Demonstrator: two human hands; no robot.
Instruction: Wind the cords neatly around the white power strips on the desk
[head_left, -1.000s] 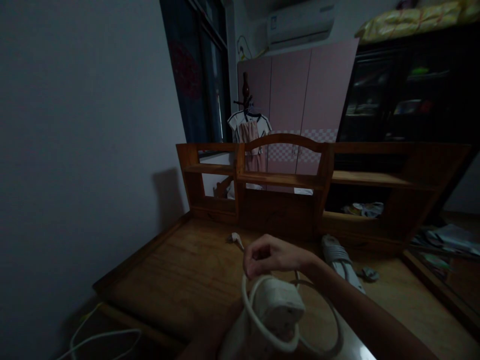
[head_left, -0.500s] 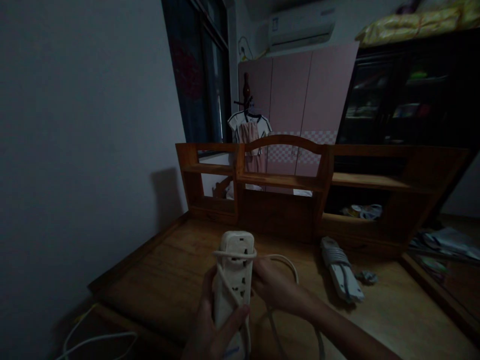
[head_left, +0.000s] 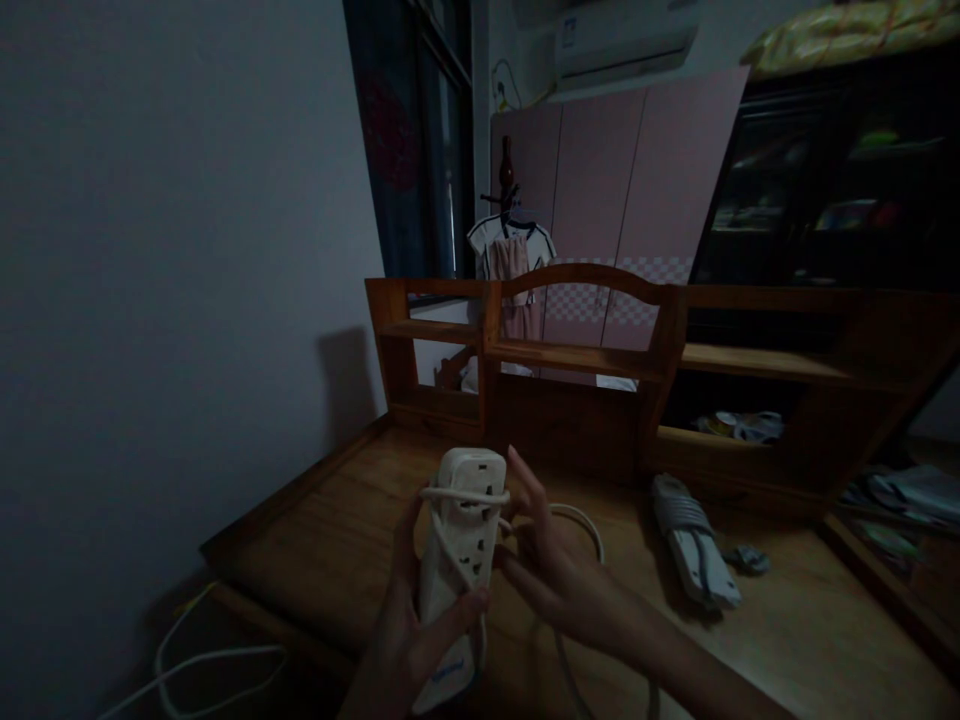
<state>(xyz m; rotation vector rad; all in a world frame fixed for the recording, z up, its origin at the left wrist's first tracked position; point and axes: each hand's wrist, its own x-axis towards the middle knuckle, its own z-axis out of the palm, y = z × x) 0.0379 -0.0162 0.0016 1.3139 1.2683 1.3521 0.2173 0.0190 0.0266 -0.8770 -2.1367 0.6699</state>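
A white power strip (head_left: 442,560) is held upright and slightly tilted over the wooden desk. My left hand (head_left: 405,625) grips its lower part, thumb across the front and fingers behind the left side. The strip's white cord (head_left: 465,497) wraps once around the upper end and runs diagonally down the face. My right hand (head_left: 555,570) is at the strip's right edge, index finger raised and fingers apart, beside the cord. Whether its hidden fingertips touch the cord I cannot tell. A loop of loose cord (head_left: 589,525) extends behind the right hand and hangs below it.
Another power strip (head_left: 694,550) with grey cord wound around it lies on the desk (head_left: 322,530) at right, beside a small crumpled item (head_left: 748,558). A wooden shelf unit (head_left: 570,355) stands along the back. White cable (head_left: 217,655) hangs at lower left, near the wall (head_left: 187,250).
My right hand's fingers have spread, with the index finger lifting from the strip's side. The strip's lower end has swung slightly left. The camera view has shifted a little left.
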